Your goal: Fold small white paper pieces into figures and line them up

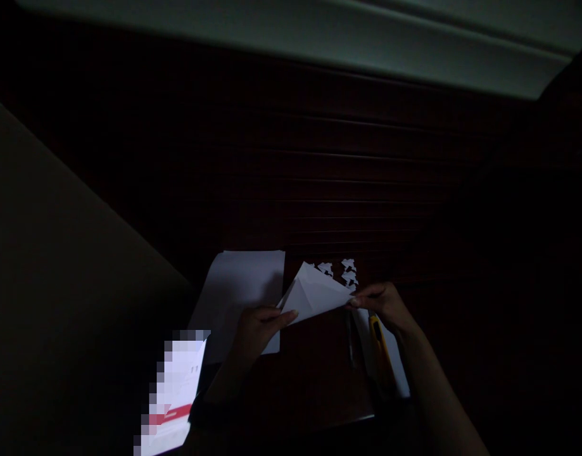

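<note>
A folded sheet of white paper [314, 294], roughly triangular with creases on its face, is held up between both hands. My left hand [258, 329] pinches its lower left corner, thumb on top. At the pointed right end, the fingertips of my right hand [383, 304] are closed on the paper. Beneath and left of the left hand lies a stack of plain white paper [238, 278]. Just behind the folded sheet sit several small folded paper pieces [349, 272]. Near my right wrist is a yellow utility knife [380, 348], lying on white paper [399, 364].
A lit screen [177, 380], partly pixelated, stands at the lower left beside the paper stack. The dark table [319, 380] has its front edge near the bottom. Dark slatted panelling [342, 152] rises behind, and a pale wall [57, 209] slants along the left. The room is dim.
</note>
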### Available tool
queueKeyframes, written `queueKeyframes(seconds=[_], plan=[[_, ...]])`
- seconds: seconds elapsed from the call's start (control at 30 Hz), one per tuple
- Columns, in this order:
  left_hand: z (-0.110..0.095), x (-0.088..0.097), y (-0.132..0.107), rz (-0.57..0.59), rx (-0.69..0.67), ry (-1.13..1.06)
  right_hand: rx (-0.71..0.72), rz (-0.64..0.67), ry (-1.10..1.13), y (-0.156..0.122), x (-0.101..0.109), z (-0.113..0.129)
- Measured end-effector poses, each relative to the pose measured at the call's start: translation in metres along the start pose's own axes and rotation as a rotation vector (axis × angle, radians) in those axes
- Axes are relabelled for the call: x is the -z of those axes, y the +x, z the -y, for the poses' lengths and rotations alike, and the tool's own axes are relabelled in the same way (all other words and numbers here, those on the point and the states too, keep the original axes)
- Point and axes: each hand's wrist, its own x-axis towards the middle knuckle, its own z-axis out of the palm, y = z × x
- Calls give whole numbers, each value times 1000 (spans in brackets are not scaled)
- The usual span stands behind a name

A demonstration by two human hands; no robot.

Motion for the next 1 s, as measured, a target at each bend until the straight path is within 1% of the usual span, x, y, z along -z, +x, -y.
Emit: queueKeyframes(seconds=[0.07, 0.1, 0.17, 0.2, 0.23, 0.3, 0.33, 0.4, 0.43, 0.5, 0.53, 0.6, 0.67, 0.7, 0.77, 0.87, 0.93, 1.0], plan=[[-2, -3, 1, -69, 9, -13, -3, -84, 37, 3, -3, -2], [-2, -6, 0, -109, 10, -18, -5, -126, 95, 3, -8, -3], [-1, -14, -1, -210, 14, -21, 2, -202, 295, 3, -24, -4], [0, -19, -2, -250, 18, -29, 17, -196, 421, 2, -36, -4], [1, -26, -4, -278, 22, -45, 17, -159, 533, 0, -49, -4], [5, -39, -9, -215, 29, -75, -18, -60, 657, -4, -76, -2], [6, -45, -11, -162, 31, -92, -36, -55, 675, -6, -88, -2], [10, -57, -16, -81, 46, -123, -28, -147, 681, -7, -103, -1], [11, -61, -18, -42, 48, -131, -25, -199, 677, -7, -107, -1], [11, -65, -19, 8, 24, -148, -23, -288, 651, -7, -106, -3], [10, -66, -19, 1, 7, -156, -25, -320, 634, -6, -104, -4], [8, -63, -17, -71, -27, -177, -35, -345, 595, -6, -98, -6], [5, -57, -14, -169, -58, -227, -62, -310, 560, -8, -94, -8], [4, -53, -12, -195, -73, -259, -79, -275, 544, -9, -93, -8], [5, -47, -9, -198, -79, -303, -108, -195, 514, -11, -94, -8], [9, -42, -7, -180, -18, -283, -130, -120, 470, -13, -98, -9], [10, -43, -8, -188, 12, -257, -136, -117, 438, -13, -100, -12], [10, -45, -10, -192, 10, -243, -121, -156, 409, -12, -102, -16]])
